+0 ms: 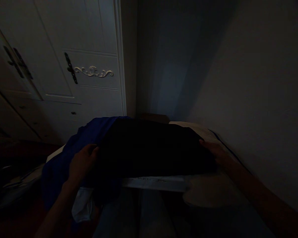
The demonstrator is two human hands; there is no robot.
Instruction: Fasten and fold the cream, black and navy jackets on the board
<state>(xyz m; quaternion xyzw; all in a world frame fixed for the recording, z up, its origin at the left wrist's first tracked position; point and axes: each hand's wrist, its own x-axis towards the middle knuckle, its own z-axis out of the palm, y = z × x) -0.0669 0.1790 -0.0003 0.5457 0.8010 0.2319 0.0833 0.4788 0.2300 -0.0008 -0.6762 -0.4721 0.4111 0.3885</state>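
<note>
Head view shows deep-black cloth (pixel 149 148) spread flat, edge pinched by the right hand (pixel 215 151), any left hand (pixel 83 161) grip too dim to tell.

The head camera looks forward and down, near black cloth (pixel 151 148).

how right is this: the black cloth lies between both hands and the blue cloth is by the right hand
Only the blue cloth's side is wrong. The head view shows the blue cloth by the left hand, not the right hand. The black cloth does lie between both hands.
</note>
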